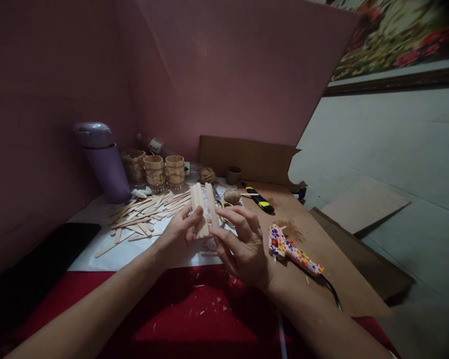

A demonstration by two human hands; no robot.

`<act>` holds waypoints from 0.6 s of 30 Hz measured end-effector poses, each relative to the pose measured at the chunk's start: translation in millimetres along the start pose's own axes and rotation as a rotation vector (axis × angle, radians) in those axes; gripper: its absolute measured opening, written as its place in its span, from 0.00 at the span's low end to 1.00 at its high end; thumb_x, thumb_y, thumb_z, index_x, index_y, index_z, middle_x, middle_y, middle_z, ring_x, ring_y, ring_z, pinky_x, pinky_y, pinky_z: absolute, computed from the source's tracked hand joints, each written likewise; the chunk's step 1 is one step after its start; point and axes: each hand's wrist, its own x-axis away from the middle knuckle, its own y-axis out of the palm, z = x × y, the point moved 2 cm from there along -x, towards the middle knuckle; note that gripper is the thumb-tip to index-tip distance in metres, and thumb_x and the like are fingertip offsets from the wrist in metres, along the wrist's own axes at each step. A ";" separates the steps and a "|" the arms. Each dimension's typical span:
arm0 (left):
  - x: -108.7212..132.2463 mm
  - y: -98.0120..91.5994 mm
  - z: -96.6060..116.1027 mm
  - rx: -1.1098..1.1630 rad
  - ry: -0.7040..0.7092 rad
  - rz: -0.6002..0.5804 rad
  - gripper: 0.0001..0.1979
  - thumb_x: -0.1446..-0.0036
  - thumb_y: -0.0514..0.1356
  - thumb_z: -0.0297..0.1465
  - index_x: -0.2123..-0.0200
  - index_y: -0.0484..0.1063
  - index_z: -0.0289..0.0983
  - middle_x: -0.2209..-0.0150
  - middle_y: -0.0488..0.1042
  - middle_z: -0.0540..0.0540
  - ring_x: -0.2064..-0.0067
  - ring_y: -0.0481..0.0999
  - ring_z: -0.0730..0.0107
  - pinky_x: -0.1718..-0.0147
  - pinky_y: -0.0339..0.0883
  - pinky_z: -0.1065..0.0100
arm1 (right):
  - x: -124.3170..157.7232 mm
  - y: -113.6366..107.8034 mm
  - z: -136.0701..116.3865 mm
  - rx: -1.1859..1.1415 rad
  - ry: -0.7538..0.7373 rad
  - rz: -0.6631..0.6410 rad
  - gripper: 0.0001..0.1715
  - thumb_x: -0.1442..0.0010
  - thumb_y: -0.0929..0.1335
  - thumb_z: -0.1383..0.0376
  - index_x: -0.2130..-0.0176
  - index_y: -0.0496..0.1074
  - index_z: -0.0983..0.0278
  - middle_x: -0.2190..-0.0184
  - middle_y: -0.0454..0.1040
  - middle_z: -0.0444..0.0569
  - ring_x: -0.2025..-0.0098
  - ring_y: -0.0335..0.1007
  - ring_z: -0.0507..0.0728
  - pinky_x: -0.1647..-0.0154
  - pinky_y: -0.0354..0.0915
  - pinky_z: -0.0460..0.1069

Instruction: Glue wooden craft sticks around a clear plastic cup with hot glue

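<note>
Over the front of the white paper, my left hand (185, 224) is closed on a few craft sticks (199, 212) that stand upright side by side. Something clear and shiny shows just right of them; I cannot make out what it is. My right hand (241, 239) pinches a single craft stick (211, 202) by its lower part, a narrow gap away from the others. Behind my right fingers lie yellow-handled scissors (224, 203), partly hidden. Many loose craft sticks (145, 217) lie heaped to the left of my hands.
At the back left stand a purple bottle (107, 169) and stick-covered cups (175, 172). Balls of twine (232, 196) sit behind my hands. On the right cardboard (333, 279) lie a black-and-yellow cutter (260, 198) and a flower-patterned glue gun (294, 252) with a cord.
</note>
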 end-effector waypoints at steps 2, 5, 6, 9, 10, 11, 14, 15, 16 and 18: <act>-0.2 0.9 0.2 -0.003 0.019 -0.014 0.26 0.53 0.73 0.40 0.54 0.71 0.37 0.64 0.77 0.44 0.66 0.78 0.65 0.68 0.73 0.67 | 0.4 0.3 -0.1 0.000 0.003 0.003 0.13 0.40 0.67 0.71 0.56 0.73 0.59 0.46 0.72 0.53 0.44 0.64 0.63 0.47 0.69 0.61; -1.2 0.8 -1.6 -0.020 0.041 -0.010 0.29 0.55 0.74 0.39 0.52 0.70 0.35 0.62 0.78 0.42 0.65 0.79 0.63 0.68 0.73 0.67 | 0.6 0.9 0.8 0.001 0.007 0.010 0.14 0.40 0.67 0.71 0.54 0.73 0.60 0.45 0.72 0.54 0.43 0.64 0.63 0.46 0.69 0.62; -1.7 0.6 -2.7 -0.025 0.046 -0.014 0.30 0.55 0.74 0.39 0.51 0.70 0.35 0.61 0.78 0.41 0.64 0.79 0.62 0.68 0.73 0.67 | 0.5 1.0 1.2 0.002 0.011 0.013 0.14 0.40 0.67 0.71 0.53 0.73 0.60 0.45 0.72 0.54 0.43 0.64 0.63 0.46 0.69 0.62; -3.3 -0.1 -5.9 -0.023 0.058 -0.040 0.31 0.55 0.74 0.40 0.50 0.70 0.35 0.57 0.79 0.39 0.63 0.80 0.59 0.68 0.73 0.66 | -0.5 0.8 2.0 0.005 0.019 0.017 0.14 0.38 0.67 0.70 0.52 0.73 0.61 0.46 0.72 0.55 0.43 0.64 0.63 0.46 0.69 0.62; -3.6 -0.2 -6.5 -0.023 0.058 -0.047 0.31 0.55 0.74 0.40 0.49 0.70 0.35 0.56 0.79 0.39 0.63 0.80 0.59 0.69 0.73 0.66 | -1.0 0.6 2.0 0.005 0.019 0.019 0.14 0.38 0.67 0.70 0.52 0.73 0.61 0.46 0.72 0.55 0.44 0.64 0.63 0.46 0.69 0.62; -3.7 -0.2 -6.8 -0.023 0.057 -0.051 0.32 0.55 0.74 0.40 0.48 0.70 0.35 0.56 0.79 0.38 0.63 0.80 0.59 0.69 0.73 0.66 | -1.3 0.3 1.9 0.007 0.017 0.021 0.14 0.38 0.67 0.70 0.52 0.73 0.62 0.46 0.73 0.55 0.44 0.64 0.63 0.46 0.69 0.62; -3.0 0.4 -6.1 -0.033 0.050 -0.053 0.34 0.55 0.74 0.39 0.46 0.69 0.35 0.55 0.79 0.37 0.64 0.81 0.59 0.70 0.73 0.66 | -1.6 0.0 1.3 0.025 0.005 0.025 0.14 0.38 0.68 0.70 0.51 0.73 0.63 0.46 0.73 0.56 0.44 0.64 0.63 0.46 0.68 0.62; -2.6 0.7 -5.5 -0.036 0.052 -0.054 0.34 0.54 0.74 0.39 0.46 0.69 0.35 0.55 0.79 0.37 0.63 0.81 0.59 0.70 0.73 0.66 | -1.4 0.2 1.3 0.033 0.000 0.026 0.15 0.38 0.68 0.70 0.51 0.72 0.63 0.46 0.74 0.56 0.44 0.65 0.63 0.46 0.68 0.62; -2.3 1.1 -5.1 -0.037 0.054 -0.059 0.34 0.54 0.73 0.39 0.46 0.69 0.35 0.54 0.79 0.37 0.63 0.81 0.59 0.69 0.74 0.66 | -1.1 0.6 1.4 0.041 -0.006 0.027 0.16 0.38 0.67 0.70 0.50 0.72 0.62 0.46 0.74 0.56 0.44 0.64 0.63 0.46 0.68 0.62; -1.7 1.9 -4.9 -0.036 0.052 -0.072 0.33 0.53 0.73 0.39 0.46 0.69 0.36 0.54 0.79 0.38 0.62 0.80 0.59 0.69 0.74 0.66 | -0.3 1.8 2.0 0.048 -0.013 0.030 0.18 0.38 0.67 0.70 0.48 0.71 0.61 0.45 0.74 0.55 0.43 0.64 0.63 0.46 0.69 0.62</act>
